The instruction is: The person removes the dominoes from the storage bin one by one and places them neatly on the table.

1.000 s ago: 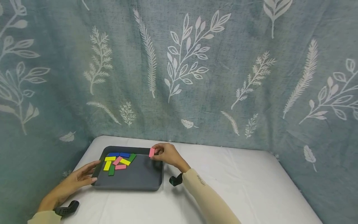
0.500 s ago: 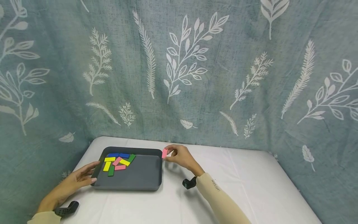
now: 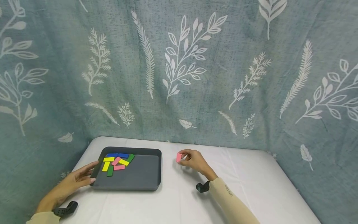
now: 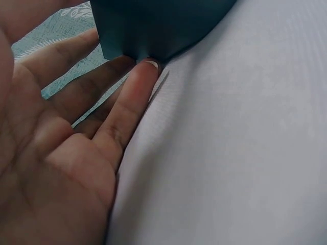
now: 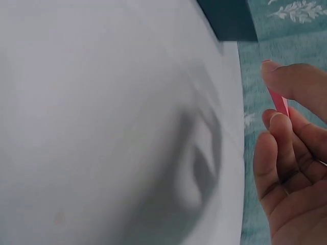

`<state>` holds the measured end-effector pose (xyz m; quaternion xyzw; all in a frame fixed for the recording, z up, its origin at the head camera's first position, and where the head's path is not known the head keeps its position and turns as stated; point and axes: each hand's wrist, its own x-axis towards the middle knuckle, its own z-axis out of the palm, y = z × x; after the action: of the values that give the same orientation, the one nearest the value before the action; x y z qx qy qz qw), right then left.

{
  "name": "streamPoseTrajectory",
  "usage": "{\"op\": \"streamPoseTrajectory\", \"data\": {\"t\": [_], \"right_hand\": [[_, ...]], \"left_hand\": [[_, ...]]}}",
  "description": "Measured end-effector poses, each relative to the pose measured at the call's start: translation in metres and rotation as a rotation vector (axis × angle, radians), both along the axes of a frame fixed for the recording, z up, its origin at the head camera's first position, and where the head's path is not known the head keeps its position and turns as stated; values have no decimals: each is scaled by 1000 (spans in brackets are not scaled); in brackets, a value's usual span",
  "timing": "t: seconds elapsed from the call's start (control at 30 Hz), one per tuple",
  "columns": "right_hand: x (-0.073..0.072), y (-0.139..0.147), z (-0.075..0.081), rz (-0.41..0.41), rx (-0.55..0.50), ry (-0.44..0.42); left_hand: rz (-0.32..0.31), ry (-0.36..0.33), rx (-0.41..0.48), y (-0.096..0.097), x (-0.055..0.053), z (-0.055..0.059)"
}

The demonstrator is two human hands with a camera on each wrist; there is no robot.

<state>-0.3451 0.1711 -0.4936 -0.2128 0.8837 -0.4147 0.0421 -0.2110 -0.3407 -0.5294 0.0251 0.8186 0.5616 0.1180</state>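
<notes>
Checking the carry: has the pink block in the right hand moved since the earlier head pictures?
Yes, rightward: against the gray tray, the pink block went from near the far right corner to beyond the right rim.

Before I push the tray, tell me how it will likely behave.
The tray looks stiff, given its crisp, straight-sided shape. Sitting low and flat on the cloth, it will probably slide rather than tip. The blocks, apparently loose inside, may shift.

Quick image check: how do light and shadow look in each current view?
Head: bright, fairly even; soft shadow on the cloth below the right hand. Left wrist: dimmer; the tray reads dark teal, not grey. Right wrist: a large, blurry-edged shadow across the cloth.
</notes>
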Motion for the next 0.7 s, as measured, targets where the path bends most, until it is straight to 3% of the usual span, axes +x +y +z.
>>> {"op": "streamPoseTrajectory", "data": {"t": [0.37,0.7], "right_hand": [[-5,29,-18,-52,33,-21],[-8,35,-23,-68,68,1]], "left_hand": [[16,7,-16,0,-2,-2],[-6,25,12,0,-3,0]]}}
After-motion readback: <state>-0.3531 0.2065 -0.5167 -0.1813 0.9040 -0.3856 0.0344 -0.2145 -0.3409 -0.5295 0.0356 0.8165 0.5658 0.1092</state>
